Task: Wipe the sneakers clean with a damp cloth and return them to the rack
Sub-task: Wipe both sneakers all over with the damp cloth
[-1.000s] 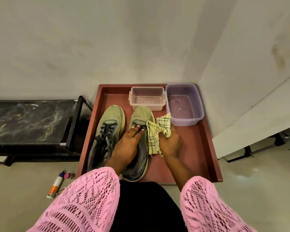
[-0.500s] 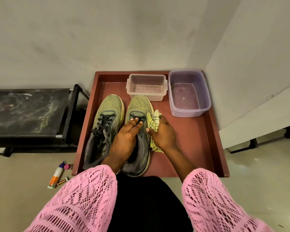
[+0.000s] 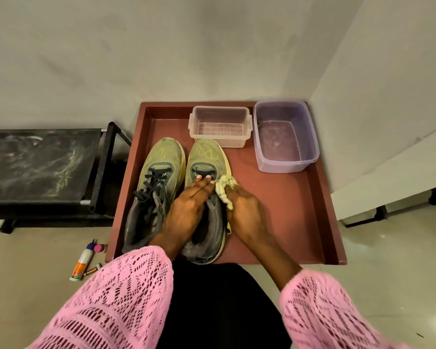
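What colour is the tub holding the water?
Translucent purple: the tub at the tray's far right corner, seen in the head view.

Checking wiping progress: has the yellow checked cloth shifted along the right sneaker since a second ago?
Yes. The yellow checked cloth in the right hand has moved away from the purple plastic tub, onto the right green sneaker.

Translucent plastic tubs [image 3: 285, 137]; matt, prob. wood tray [image 3: 320, 197]; mesh-fabric sneakers [image 3: 165, 157].

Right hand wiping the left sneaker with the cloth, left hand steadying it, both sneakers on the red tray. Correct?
Not quite: in the head view the right hand works the cloth on the right sneaker; the left hand steadies that one. Both sneakers sit on the red tray.
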